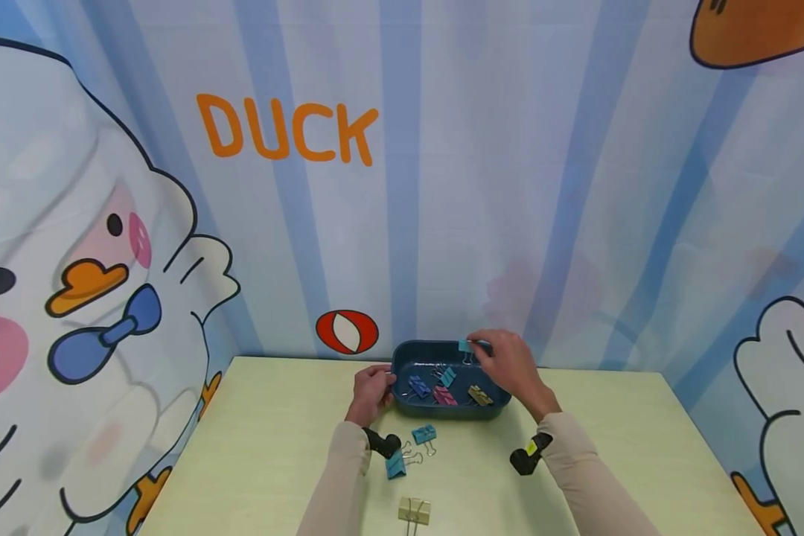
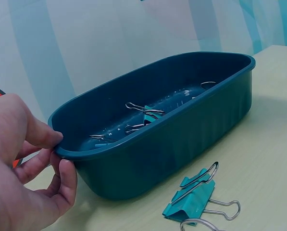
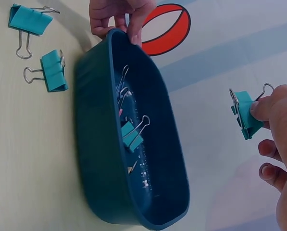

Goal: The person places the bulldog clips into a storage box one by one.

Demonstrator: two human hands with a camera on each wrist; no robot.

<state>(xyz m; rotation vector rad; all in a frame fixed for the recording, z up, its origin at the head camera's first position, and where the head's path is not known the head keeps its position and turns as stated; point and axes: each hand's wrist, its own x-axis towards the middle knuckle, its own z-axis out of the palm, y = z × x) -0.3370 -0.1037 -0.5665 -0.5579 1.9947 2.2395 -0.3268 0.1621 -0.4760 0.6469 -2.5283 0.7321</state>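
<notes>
My left hand (image 1: 371, 390) grips the left end of a dark blue plastic bin (image 2: 148, 168), thumb over the rim and fingers curled beneath it. Above the bin's far right side, my right hand (image 1: 511, 366) pinches a teal binder clip (image 3: 245, 114) between thumb and fingers. Inside the bin lie several binder clips: a blue one (image 1: 418, 385), a pink one (image 1: 444, 395), a yellow one (image 1: 480, 394) and another teal one (image 3: 132, 136). In the left wrist view, the bin's near wall hides most of them.
Two teal binder clips, one nearer the bin (image 1: 425, 433) and one by my left wrist (image 1: 396, 466), lie on the pale table (image 1: 275, 447). A large gold binder clip (image 1: 414, 511) is closer to me. A printed curtain (image 1: 469, 186) hangs behind the table.
</notes>
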